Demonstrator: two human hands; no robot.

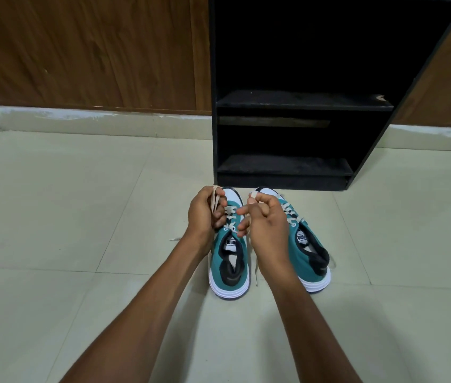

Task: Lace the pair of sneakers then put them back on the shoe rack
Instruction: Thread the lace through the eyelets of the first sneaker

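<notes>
Pale floor tiles [80,217] are running up to a white skirting and a wood-panelled wall [80,51], with a black shoe rack [282,172] standing open just beyond the shoes, its shelves showing nothing on them.

At the left, the left hand [203,214] is curling its fingers round one end of the beige lace [214,201], which is looping over the knuckles. That lace is crossing the eyelets of the left teal sneaker [228,272], which is sitting flat on the tiles, toe toward the rack. The right hand [265,219] is pinching what appears to be the lace's other end between thumb and fingertips above the same shoe; the pinch itself is partly hidden. Just beside it, the right teal sneaker [310,252] is lying with its lacing crossed up to the top eyelets and loose ends trailing on the floor.

The likely trouble is uneven pulling: one end could be running short, or slipping back out of its top eyelet. A tug upward could also be lifting or tipping the light shoe against its neighbour, and the trailing ends could be snagging when both are carried to the rack.
</notes>
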